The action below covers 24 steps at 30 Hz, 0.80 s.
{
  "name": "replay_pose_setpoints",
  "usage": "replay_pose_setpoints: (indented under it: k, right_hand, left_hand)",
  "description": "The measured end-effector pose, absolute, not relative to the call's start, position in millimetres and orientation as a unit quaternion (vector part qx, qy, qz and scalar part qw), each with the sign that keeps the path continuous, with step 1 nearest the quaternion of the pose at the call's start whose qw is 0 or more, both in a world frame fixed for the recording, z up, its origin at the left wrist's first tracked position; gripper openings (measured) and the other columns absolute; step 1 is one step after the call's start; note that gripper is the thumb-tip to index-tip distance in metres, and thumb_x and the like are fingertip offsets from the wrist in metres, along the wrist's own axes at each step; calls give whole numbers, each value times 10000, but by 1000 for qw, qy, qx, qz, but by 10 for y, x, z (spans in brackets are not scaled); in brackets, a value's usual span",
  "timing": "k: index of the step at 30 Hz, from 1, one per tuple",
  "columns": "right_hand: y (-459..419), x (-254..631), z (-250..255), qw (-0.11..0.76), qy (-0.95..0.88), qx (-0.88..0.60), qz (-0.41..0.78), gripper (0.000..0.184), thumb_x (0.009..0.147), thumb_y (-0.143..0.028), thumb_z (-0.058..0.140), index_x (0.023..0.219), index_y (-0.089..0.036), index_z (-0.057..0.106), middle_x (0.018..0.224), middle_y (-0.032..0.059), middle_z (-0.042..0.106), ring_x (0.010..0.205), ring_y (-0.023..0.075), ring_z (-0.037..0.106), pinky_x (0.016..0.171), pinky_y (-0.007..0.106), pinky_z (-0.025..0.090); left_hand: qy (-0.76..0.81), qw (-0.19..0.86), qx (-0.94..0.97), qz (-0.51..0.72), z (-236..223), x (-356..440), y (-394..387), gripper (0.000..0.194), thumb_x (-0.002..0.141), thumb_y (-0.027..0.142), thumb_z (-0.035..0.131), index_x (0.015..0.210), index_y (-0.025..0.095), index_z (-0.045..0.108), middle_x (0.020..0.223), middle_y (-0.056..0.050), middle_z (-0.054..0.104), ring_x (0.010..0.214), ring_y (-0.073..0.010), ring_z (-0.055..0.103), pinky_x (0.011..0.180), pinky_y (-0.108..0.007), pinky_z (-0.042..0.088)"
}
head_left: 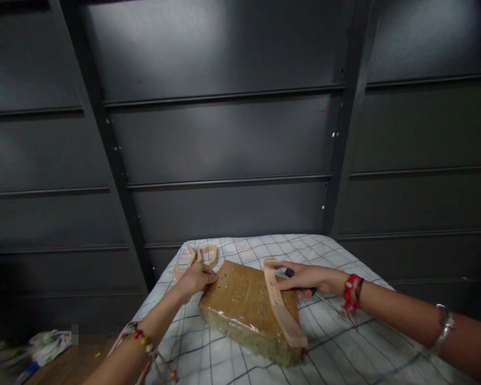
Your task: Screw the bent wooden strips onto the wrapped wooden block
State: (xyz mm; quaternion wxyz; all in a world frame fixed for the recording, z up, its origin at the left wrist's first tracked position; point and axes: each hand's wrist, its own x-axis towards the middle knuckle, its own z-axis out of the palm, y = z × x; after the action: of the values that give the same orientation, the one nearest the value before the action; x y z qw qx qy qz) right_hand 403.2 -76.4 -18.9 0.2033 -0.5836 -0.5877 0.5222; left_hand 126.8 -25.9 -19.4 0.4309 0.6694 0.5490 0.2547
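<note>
A brown block point(242, 305) wrapped in shiny tape, with small holes in its top, lies on a table under a white checked cloth point(344, 342). A curved pale wooden piece point(284, 313) rests across its right side. My left hand point(196, 278) is closed at the block's far left corner, touching it. My right hand point(304, 278) presses on the upper end of the wooden piece and grips a dark-handled tool point(291, 273), mostly hidden by the fingers.
More curved pale wooden pieces point(202, 255) lie on the cloth behind my left hand. A dark panelled wall point(232, 133) rises right behind the table. Crumpled material point(44, 345) lies on the floor at the lower left.
</note>
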Motion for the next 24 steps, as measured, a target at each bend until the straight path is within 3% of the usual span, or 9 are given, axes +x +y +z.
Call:
replay_pose_setpoints:
  k: [4, 7, 10, 13, 16, 18, 20, 22, 24]
  right_hand:
    - [-908, 3883, -194, 181, -583, -596, 521, 236, 834, -292, 479, 1011, -142, 523, 933, 41, 580, 728, 139, 580, 614, 319, 486]
    - [-1035, 3787, -194, 197, -573, -607, 515, 267, 848, -345, 439, 1004, -140, 510, 821, 16, 577, 583, 97, 552, 502, 256, 465]
    - [-1197, 3737, -207, 199, -570, -601, 523, 307, 859, -400, 373, 982, -142, 485, 637, -26, 547, 406, 48, 465, 338, 165, 334]
    - [-1349, 3788, -241, 162, -576, -596, 536, 263, 825, -373, 383, 916, -147, 481, 518, -29, 544, 325, 41, 440, 281, 138, 232]
    - [-1412, 3941, -249, 126, -598, -605, 510, 332, 657, -280, 576, 940, -142, 471, 570, 1, 590, 292, 72, 455, 260, 163, 223]
    - [-1396, 4046, -208, 160, -627, -611, 455, 500, 605, -232, 600, 1070, -163, 429, 736, 27, 603, 365, 72, 482, 317, 185, 312]
    - [-1354, 4108, -132, 207, -662, -605, 390, 646, 600, -224, 599, 1195, -232, 349, 995, 55, 547, 479, 74, 508, 433, 218, 389]
    - [-1314, 4116, -52, 224, -700, -583, 346, 574, 589, -230, 619, 1135, -237, 445, 1038, 47, 531, 634, 124, 537, 539, 243, 405]
    - [-1297, 4086, -1, 221, -733, -557, 324, 391, 587, -198, 616, 972, -222, 554, 855, 8, 581, 672, 142, 527, 576, 244, 391]
  left_hand:
    - [560, 373, 696, 250, -59, 1437, 11, 201, 730, 251, 522, 651, 69, 552, 644, -36, 522, 636, -152, 511, 587, -270, 406]
    - [559, 361, 712, 222, 20, 1607, 211, 244, 802, 287, 488, 923, 83, 543, 915, -69, 544, 799, -185, 534, 677, -327, 448]
    - [546, 355, 733, 197, -29, 1827, 316, 305, 823, 303, 472, 1073, 129, 476, 1073, -78, 491, 905, -202, 513, 738, -377, 452]
    - [516, 353, 758, 188, -174, 2039, 321, 306, 821, 306, 474, 1068, 126, 480, 1070, -76, 492, 906, -207, 513, 739, -378, 451]
    - [470, 355, 781, 207, -267, 2128, 296, 232, 794, 262, 506, 934, 85, 559, 948, -69, 553, 858, -201, 523, 736, -336, 435]
    - [444, 355, 786, 242, -246, 2073, 276, 180, 761, 210, 515, 851, 78, 597, 866, -61, 578, 844, -181, 510, 743, -280, 403]
    - [432, 356, 782, 274, -168, 1927, 222, 255, 758, 225, 498, 964, 89, 564, 858, -60, 565, 807, -158, 497, 709, -258, 391]
    - [427, 361, 777, 288, -65, 1720, 93, 342, 745, 281, 501, 1022, 84, 533, 754, -42, 532, 710, -140, 481, 637, -247, 381]
    - [415, 372, 781, 283, 33, 1491, -135, 365, 700, 313, 545, 989, 91, 551, 680, -15, 492, 648, -125, 457, 589, -232, 361]
